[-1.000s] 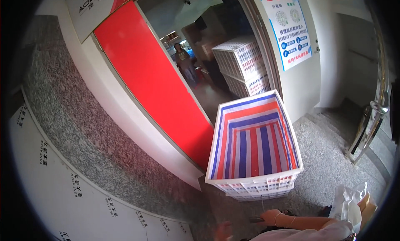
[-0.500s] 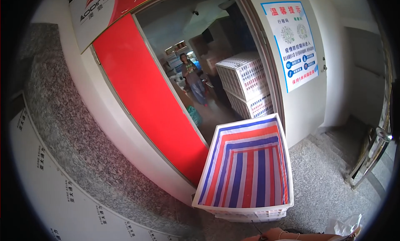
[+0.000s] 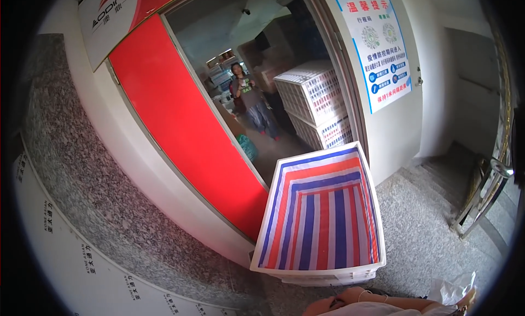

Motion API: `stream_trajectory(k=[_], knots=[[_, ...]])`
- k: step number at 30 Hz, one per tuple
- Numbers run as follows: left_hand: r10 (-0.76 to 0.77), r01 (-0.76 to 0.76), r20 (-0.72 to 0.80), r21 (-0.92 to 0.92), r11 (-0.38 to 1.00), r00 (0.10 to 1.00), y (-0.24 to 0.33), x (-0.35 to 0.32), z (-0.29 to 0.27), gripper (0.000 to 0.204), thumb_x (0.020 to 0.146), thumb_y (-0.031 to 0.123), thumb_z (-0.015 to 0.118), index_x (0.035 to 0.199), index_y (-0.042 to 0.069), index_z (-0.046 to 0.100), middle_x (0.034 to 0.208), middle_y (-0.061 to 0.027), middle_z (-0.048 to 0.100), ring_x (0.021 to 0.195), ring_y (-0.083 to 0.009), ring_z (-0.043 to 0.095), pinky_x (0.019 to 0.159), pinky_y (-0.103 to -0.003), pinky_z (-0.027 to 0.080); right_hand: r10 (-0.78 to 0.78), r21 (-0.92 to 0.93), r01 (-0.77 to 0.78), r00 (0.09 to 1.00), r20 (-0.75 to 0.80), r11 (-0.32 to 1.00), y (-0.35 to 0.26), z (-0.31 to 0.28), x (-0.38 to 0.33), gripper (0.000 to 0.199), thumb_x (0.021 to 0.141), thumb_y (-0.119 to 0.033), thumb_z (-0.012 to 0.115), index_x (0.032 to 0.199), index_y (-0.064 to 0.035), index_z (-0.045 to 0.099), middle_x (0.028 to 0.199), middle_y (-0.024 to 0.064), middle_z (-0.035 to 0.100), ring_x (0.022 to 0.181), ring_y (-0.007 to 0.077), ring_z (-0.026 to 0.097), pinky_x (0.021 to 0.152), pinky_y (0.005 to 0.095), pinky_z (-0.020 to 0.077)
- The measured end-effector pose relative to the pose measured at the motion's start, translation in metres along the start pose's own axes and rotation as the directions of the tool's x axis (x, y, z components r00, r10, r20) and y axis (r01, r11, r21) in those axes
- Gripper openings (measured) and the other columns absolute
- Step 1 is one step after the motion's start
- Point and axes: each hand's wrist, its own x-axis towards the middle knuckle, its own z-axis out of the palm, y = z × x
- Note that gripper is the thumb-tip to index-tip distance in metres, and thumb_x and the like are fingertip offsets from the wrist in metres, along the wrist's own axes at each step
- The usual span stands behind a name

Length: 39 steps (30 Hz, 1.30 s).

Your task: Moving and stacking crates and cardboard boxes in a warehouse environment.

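A white plastic crate [image 3: 322,271], lined with red, blue and white striped cloth [image 3: 328,223], stands in front of me at the doorway. Its inside shows only the lining. My right hand [image 3: 326,304] is low in the picture, just short of the crate's near end, with a thin cord around the wrist. The fingers look curled by a small dark thing [image 3: 336,303], whose kind I cannot make out; the lower edge cuts off part of the hand. My left hand does not show.
Beyond the doorway are stacked white crates [image 3: 314,94] and a standing person [image 3: 249,100]. A red panel [image 3: 186,135] flanks the opening on the left, an open door [image 3: 383,135] on the right. Stairs with a metal railing [image 3: 481,201] lie far right; a plastic bag [image 3: 451,288] is lower right.
My right hand has come further up into view. The thin dark line between it and the crate no longer shows. The person inside has turned more toward me. My view has shifted slightly.
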Motion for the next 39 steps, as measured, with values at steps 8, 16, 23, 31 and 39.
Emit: stream_trajectory(k=[8,16,23,31,39], knots=[[0.050,-0.049,0.019,-0.081,0.996,0.999,0.012,0.005,-0.009,0.027,0.076,0.024,0.051,0.096,0.006,0.054,0.082,-0.0133,0.059,0.082,-0.0254,0.055,0.067,-0.034,0.043,-0.038,0.047,0.041,0.996,-0.075,0.998,0.008,0.000,0.010,0.029,0.076,-0.033,0.043,0.098,-0.0170,0.055,0.086,0.0157,0.059,0.080,0.0328,0.057,0.070,0.0413,0.0449],[0.103,-0.094,0.055,-0.153,0.984,0.993,0.028,0.011,-0.018,0.027,0.076,0.024,0.052,0.096,0.006,0.054,0.083,-0.0137,0.059,0.083,-0.0263,0.055,0.067,-0.034,0.043,-0.003,0.020,0.005,0.995,-0.101,1.000,0.002,-0.012,0.010,0.029,0.076,-0.033,0.043,0.094,-0.0146,0.056,0.087,0.0159,0.059,0.082,0.0325,0.057,0.072,0.0406,0.0447],[0.117,-0.098,0.091,-0.196,0.976,0.989,0.032,0.002,-0.034,0.028,0.075,0.024,0.052,0.096,0.006,0.054,0.083,-0.0142,0.058,0.084,-0.0270,0.055,0.068,-0.035,0.043,0.003,0.041,0.002,0.994,-0.108,0.999,-0.013,-0.015,0.007,0.030,0.076,-0.035,0.044,0.093,-0.0135,0.056,0.086,0.0165,0.059,0.080,0.0327,0.057,0.071,0.0406,0.0449],[0.126,-0.104,0.123,-0.169,0.980,0.984,0.033,-0.017,-0.074,0.028,0.075,0.025,0.053,0.096,0.005,0.054,0.084,-0.0147,0.058,0.085,-0.0278,0.055,0.069,-0.035,0.043,0.027,0.065,-0.021,0.996,-0.087,0.998,-0.025,-0.012,-0.009,0.034,0.077,-0.040,0.043,0.098,-0.0160,0.055,0.086,0.0161,0.059,0.081,0.0319,0.057,0.070,0.0411,0.0454],[0.151,-0.107,0.208,-0.209,0.972,0.966,0.047,-0.037,-0.083,0.029,0.075,0.025,0.053,0.096,0.005,0.054,0.085,-0.0151,0.058,0.086,-0.0286,0.055,0.069,-0.035,0.043,0.064,0.066,-0.058,0.993,-0.100,0.996,-0.025,-0.008,-0.002,0.033,0.077,-0.039,0.044,0.098,-0.0168,0.054,0.086,0.0147,0.060,0.080,0.0304,0.058,0.068,0.0407,0.0465]])
